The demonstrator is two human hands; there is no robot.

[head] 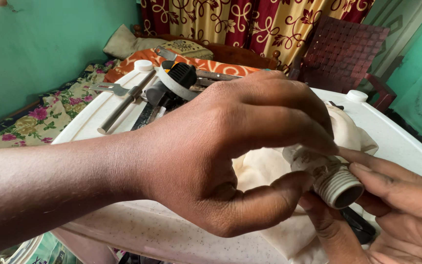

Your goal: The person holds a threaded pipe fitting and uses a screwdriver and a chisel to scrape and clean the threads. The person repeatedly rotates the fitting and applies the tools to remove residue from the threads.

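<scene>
Two bare hands meet over a white plastic tabletop (123, 230), close to the camera. The left hand (221, 161) reaches across from the left, its fingers (289, 132) curled down and thumb pressed up, pinching a cream cloth (313, 161) against a pale threaded fitting (340, 188), a short ribbed tube with an open round mouth. The right hand (406, 205) comes in from the lower right corner, its fingers closed on the same fitting from the other side, one above the threads and one beneath. The fitting sits between the two hands, just above the near edge of the tabletop, with the cloth bunched behind it and spilling across the surface. A small dark object shows under the right hand; what it is cannot be told.

Farther back on the tabletop lies a cluster of tools: a long metal wrench-like tool (123, 100), a black knobbed part (181, 73) and a grey strap (172, 85). Beyond stands a bed with a floral sheet (40, 117), an orange patterned pillow (211, 63), a dark woven chair (343, 54), red-and-gold curtains (250, 22) and green walls (40, 44).
</scene>
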